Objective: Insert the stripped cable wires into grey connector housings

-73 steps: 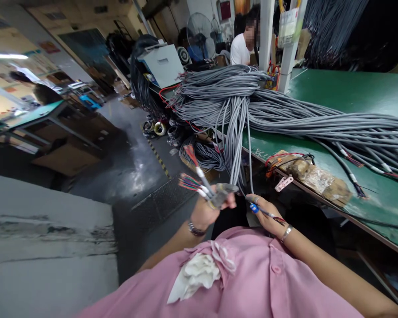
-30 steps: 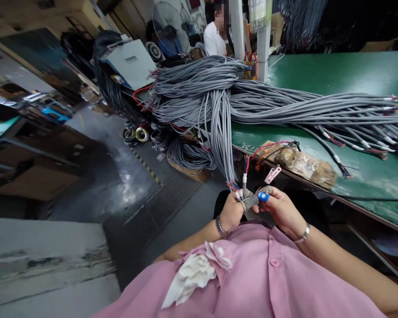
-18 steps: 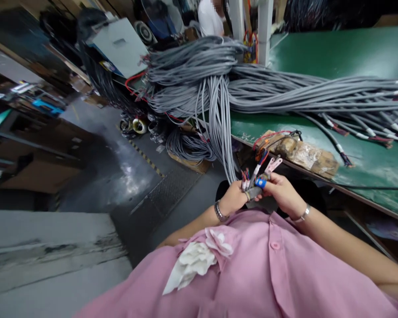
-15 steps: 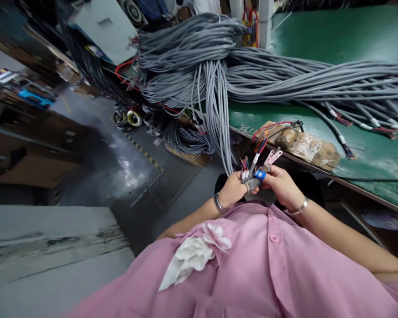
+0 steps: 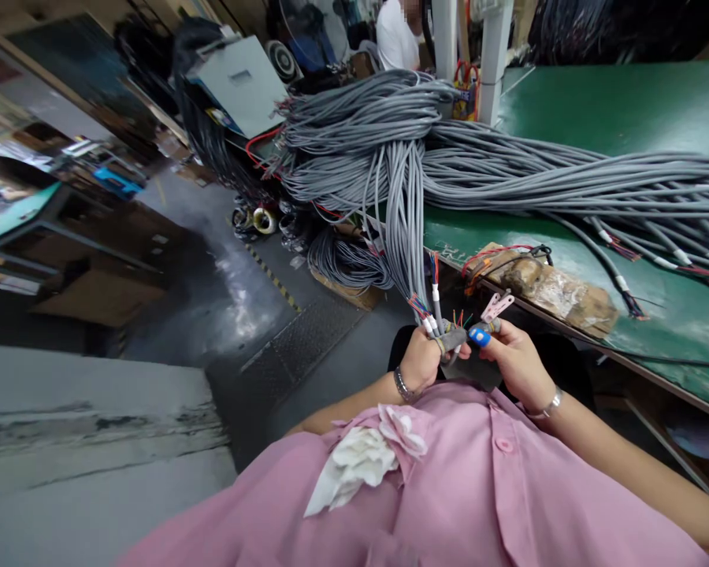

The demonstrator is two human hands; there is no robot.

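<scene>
My left hand (image 5: 422, 362) is closed round the ends of several grey cables (image 5: 410, 236), with a grey cover on its thumb. White bands (image 5: 430, 324) and coloured wires (image 5: 417, 304) stick up above its fingers. Thin loose wires (image 5: 462, 319) fan out between my hands. Just to the right, my right hand (image 5: 523, 364) has thumb and forefinger pinched together; blue wrapping (image 5: 479, 337) is on the thumb and a grey cover on the forefinger. What they pinch is hidden. A pink clip (image 5: 499, 305) rises right behind these fingertips; I cannot tell what it grips.
Large grey cable bundles (image 5: 508, 177) lie across the green bench (image 5: 596, 94). A tape-wrapped brown block (image 5: 555, 291) with red and black leads sits at the bench's near edge. Coiled cables (image 5: 348, 264) are low on the left. A person in white (image 5: 397, 35) is behind the bench.
My view has tilted, so the scene sits lower and farther right. My hands have drawn slightly apart, and thin wires now show in the gap. The upright cable end has shifted left of my right thumb.
</scene>
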